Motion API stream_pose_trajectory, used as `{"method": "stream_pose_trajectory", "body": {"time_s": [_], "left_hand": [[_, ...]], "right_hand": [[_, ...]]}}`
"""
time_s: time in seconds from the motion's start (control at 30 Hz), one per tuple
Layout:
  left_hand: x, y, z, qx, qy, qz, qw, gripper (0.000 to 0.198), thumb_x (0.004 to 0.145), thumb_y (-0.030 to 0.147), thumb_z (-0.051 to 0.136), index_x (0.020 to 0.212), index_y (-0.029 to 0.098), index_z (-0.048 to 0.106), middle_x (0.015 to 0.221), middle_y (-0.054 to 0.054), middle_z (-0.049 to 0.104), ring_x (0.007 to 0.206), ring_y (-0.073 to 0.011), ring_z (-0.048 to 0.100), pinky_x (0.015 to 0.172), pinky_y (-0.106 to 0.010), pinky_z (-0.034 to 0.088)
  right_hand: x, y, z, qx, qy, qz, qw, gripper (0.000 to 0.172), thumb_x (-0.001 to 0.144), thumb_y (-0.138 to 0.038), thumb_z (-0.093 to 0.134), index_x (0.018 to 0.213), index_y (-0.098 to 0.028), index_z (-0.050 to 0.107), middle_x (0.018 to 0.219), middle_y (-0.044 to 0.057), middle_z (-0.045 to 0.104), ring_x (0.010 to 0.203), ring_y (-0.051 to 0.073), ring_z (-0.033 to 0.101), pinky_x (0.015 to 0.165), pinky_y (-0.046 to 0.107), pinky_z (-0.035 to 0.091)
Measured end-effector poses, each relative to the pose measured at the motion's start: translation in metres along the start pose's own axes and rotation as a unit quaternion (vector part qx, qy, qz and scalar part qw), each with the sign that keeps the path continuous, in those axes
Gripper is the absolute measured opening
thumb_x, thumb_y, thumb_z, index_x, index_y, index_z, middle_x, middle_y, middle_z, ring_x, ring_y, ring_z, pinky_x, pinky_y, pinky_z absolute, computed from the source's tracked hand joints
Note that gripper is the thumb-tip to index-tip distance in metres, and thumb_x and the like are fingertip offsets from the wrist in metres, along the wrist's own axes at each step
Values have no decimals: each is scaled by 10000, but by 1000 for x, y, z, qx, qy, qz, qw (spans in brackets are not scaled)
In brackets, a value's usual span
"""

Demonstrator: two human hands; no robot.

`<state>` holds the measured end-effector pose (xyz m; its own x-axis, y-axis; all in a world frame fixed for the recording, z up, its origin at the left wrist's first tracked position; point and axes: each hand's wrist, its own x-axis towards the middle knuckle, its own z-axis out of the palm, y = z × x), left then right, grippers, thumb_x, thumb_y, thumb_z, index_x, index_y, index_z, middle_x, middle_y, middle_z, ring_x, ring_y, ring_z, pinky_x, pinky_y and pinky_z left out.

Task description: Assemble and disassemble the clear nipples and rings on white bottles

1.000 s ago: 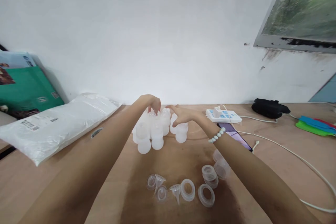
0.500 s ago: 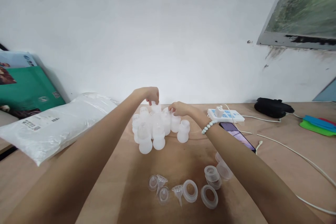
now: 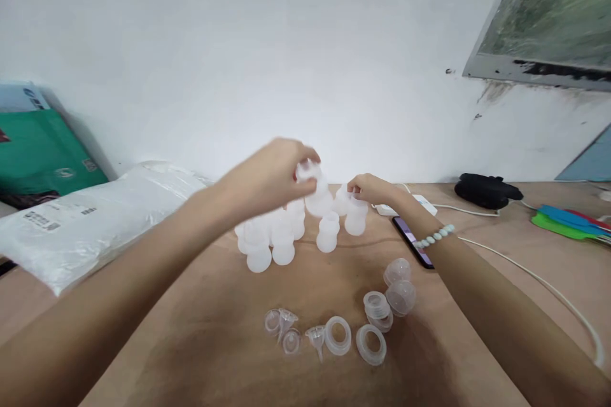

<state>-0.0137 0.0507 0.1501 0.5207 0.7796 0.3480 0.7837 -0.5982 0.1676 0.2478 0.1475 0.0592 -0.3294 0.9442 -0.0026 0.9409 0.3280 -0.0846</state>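
A cluster of translucent white plastic bottle-shaped parts (image 3: 267, 238) stands on the wooden table (image 3: 200, 343). My left hand (image 3: 267, 175) is raised above the cluster, fingers closed round one such part (image 3: 315, 191) lifted off the table. My right hand (image 3: 375, 189), with a bead bracelet on the wrist, pinches the top of another part (image 3: 354, 219) that stands at the right of the cluster. Closer to me lie small clear funnels (image 3: 286, 327), rings (image 3: 356, 340) and domed caps (image 3: 398, 286).
A white plastic bag (image 3: 90, 216) lies at left before a green box (image 3: 42, 159). A phone (image 3: 413, 241), power strip (image 3: 405, 205), white cable (image 3: 539, 280), black object (image 3: 484, 189) and coloured sheets (image 3: 570, 224) sit at right. A wall is behind.
My left hand has lifted one white part up and to the right, off the cluster. My right hand has shifted right onto another part. The view has shifted slightly.
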Motion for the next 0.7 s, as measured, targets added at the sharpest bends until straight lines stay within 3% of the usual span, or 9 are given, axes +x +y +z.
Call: {"method": "stream_pose_trajectory", "body": {"time_s": [0.07, 0.17, 0.23, 0.33, 0.47, 0.57, 0.7], "left_hand": [[-14, 14, 20, 1, -62, 9, 998, 367, 827, 306, 592, 1170, 197, 662, 1045, -63, 692, 886, -253, 650, 750, -311, 471], [-28, 25, 53, 2, -142, 18, 990, 290, 855, 248, 565, 1120, 204, 674, 996, -86, 702, 834, -266, 669, 710, -330, 475], [-32, 27, 73, 6, -162, 8, 987, 251, 869, 226, 548, 1085, 189, 672, 975, -102, 701, 814, -274, 680, 687, -336, 475], [-33, 25, 96, 18, -163, -21, 986, 193, 868, 196, 545, 1011, 154, 668, 1000, -139, 689, 802, -297, 691, 660, -349, 473], [-34, 21, 112, 10, -146, -39, 988, 230, 900, 183, 501, 1080, 125, 630, 1090, -167, 658, 831, -318, 698, 667, -369, 479], [-37, 20, 118, -6, -130, -49, 990, 271, 948, 235, 465, 1177, 136, 569, 1171, -159, 624, 881, -308, 699, 710, -367, 490], [-42, 16, 129, -40, -111, -63, 991, 324, 948, 295, 519, 1239, 163, 466, 1133, -135, 639, 919, -304, 699, 745, -364, 500]], "right_hand": [[-16, 5, 4, 6, -3, 6, 1000, 100, 882, -149, 633, 961, -149, 693, 950, 55, 717, 833, 180, 673, 739, 300, 529], [-35, 0, 13, 24, -1, 2, 1000, 203, 776, -15, 592, 836, -155, 725, 814, 44, 735, 734, 177, 673, 643, 249, 469], [-43, -7, 18, 36, 5, -3, 999, 220, 772, -15, 562, 819, -154, 727, 786, 43, 733, 696, 173, 666, 619, 245, 450], [-50, -18, 22, 50, 26, -7, 998, 212, 801, -38, 541, 843, -150, 716, 821, 58, 733, 719, 179, 665, 626, 246, 441], [-56, -26, 27, 60, 61, -10, 996, 235, 798, -21, 530, 899, -150, 699, 874, 83, 729, 794, 202, 663, 676, 260, 437], [-61, -27, 33, 66, 88, -6, 994, 344, 807, -7, 498, 1076, -157, 652, 851, 74, 713, 762, 200, 646, 664, 265, 423], [-67, -27, 42, 84, 121, -2, 989, 503, 806, -10, 502, 1280, -178, 494, 836, 42, 683, 754, 190, 627, 668, 259, 418]]}}
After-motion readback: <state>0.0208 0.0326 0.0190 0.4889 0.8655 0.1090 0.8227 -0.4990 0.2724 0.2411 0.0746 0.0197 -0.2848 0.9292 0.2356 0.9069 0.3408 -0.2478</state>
